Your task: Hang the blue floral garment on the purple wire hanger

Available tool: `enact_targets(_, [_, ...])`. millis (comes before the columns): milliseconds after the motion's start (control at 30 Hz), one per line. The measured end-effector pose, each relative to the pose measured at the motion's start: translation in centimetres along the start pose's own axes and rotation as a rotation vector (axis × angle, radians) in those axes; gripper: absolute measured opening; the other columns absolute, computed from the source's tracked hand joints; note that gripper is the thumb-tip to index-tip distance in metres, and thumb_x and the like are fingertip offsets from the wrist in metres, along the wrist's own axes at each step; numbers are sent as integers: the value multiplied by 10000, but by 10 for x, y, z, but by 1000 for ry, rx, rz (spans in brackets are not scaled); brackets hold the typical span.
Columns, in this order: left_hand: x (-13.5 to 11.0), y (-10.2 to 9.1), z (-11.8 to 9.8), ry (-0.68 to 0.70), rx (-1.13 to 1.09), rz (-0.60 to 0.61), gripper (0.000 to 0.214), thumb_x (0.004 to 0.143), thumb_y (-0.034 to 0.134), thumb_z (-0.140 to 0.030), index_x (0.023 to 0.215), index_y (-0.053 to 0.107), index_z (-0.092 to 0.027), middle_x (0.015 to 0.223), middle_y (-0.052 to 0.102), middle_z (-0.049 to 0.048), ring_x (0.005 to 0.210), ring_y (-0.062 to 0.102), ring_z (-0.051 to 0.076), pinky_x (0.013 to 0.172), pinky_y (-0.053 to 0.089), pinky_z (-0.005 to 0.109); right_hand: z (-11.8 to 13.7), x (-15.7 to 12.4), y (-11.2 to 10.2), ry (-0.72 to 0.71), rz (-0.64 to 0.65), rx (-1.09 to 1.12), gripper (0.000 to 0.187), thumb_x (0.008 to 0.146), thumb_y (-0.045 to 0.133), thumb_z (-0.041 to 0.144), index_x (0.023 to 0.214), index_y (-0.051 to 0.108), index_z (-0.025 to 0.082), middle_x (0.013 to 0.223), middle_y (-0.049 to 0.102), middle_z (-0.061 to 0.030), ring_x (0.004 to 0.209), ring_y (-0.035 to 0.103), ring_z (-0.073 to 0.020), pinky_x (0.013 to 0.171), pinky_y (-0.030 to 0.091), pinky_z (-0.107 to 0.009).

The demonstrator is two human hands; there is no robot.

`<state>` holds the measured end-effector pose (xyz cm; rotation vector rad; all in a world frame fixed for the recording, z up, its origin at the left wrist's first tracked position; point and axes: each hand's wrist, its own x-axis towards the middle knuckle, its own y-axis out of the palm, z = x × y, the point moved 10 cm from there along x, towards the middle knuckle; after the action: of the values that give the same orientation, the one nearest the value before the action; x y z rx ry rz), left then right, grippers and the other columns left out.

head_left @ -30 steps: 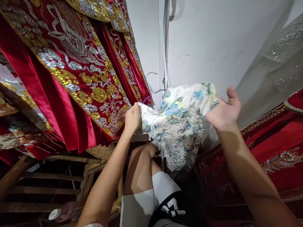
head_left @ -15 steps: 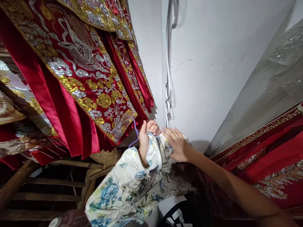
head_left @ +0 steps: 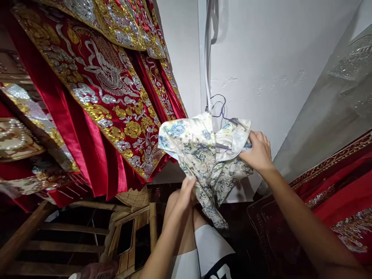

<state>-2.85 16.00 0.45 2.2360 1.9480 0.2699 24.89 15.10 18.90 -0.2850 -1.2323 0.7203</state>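
Note:
A cream garment with blue and green floral print (head_left: 200, 143) hangs spread in front of the white wall, on a purple wire hanger (head_left: 222, 112) whose hook stands up above the neckline. With my right hand (head_left: 258, 152) I grip the garment's right shoulder side; the fingers are partly behind the cloth. Lower down, my left hand (head_left: 188, 190) is closed on the garment's left edge, its fingertips partly hidden. The lower end of the cloth tapers and dangles over my knees. A white strap (head_left: 207, 58) runs down the wall to the hanger.
Red embroidered costumes (head_left: 116, 104) with gold and silver sequins hang on the left. Below them stands a bamboo chair (head_left: 154, 224) with two phones (head_left: 126, 236) on it. More red beaded cloth (head_left: 340, 205) and clear plastic wrapping (head_left: 325, 97) are at the right.
The garment, earlier bunched around my left forearm, is now up and spread on the hanger. My left arm is out of the cloth and lower; my right hand has moved right and up.

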Motion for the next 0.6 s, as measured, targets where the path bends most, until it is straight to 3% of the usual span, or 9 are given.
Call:
enact_targets(67, [-4,3,21,22,10,-60,756,763,757,-609,1395,569,-239,1504,575,104,1476,436,353,1244,330,487,14,3,2,-52,40,-6,688,759,684,381,1425,560,256,1142,586,-140,1089,538,-399,920,434,-500])
enact_targets(200, [-21,1,58,-9,1,-161,838,761,787,-527,1492,465,-276,1614,448,73,1558,297,301,1301,211,440,24,-18,4,-112,137,19,852,768,701,451,1555,428,275,1287,576,-147,1186,531,-415,997,413,-551])
enact_targets(300, [-43,1,84,-118,-68,-159,970,709,835,-524,1541,411,-261,1647,388,100,1563,277,322,1297,218,462,19,-57,2,-85,138,160,786,836,674,528,1543,443,277,1449,541,-153,1349,456,-437,1106,339,-607])
enact_targets(367, [-58,1,95,-174,-107,-159,1010,688,852,-544,1551,418,-249,1645,388,118,1557,284,346,1288,236,477,11,-95,5,34,121,342,658,894,627,542,1481,511,267,1452,567,-149,1394,440,-419,1120,349,-596])
enact_targets(433, [-70,2,97,-185,-108,-159,965,701,846,-567,1527,474,-235,1611,442,134,1550,296,357,1281,244,479,-3,-142,22,281,117,547,458,927,596,546,1275,643,252,1273,678,-141,1217,592,-366,980,484,-504])
enact_targets(467, [-74,3,95,-179,-101,-160,936,700,849,-573,1500,515,-221,1578,486,147,1538,321,365,1276,254,482,-3,-166,38,391,181,631,385,929,592,566,1103,690,236,1106,722,-126,1042,656,-329,860,525,-443])
enact_targets(533, [-78,3,91,-156,-89,-160,895,682,861,-578,1436,587,-181,1490,579,176,1488,408,387,1257,287,502,15,-206,75,501,407,782,454,962,512,609,741,600,223,736,656,-62,716,619,-238,677,490,-353])
enact_targets(600, [-80,1,86,-129,-65,-165,874,657,875,-575,1381,630,-151,1414,638,190,1427,487,405,1237,313,530,44,-229,102,500,645,919,496,967,504,621,660,478,232,592,545,-1,585,526,-177,606,425,-308])
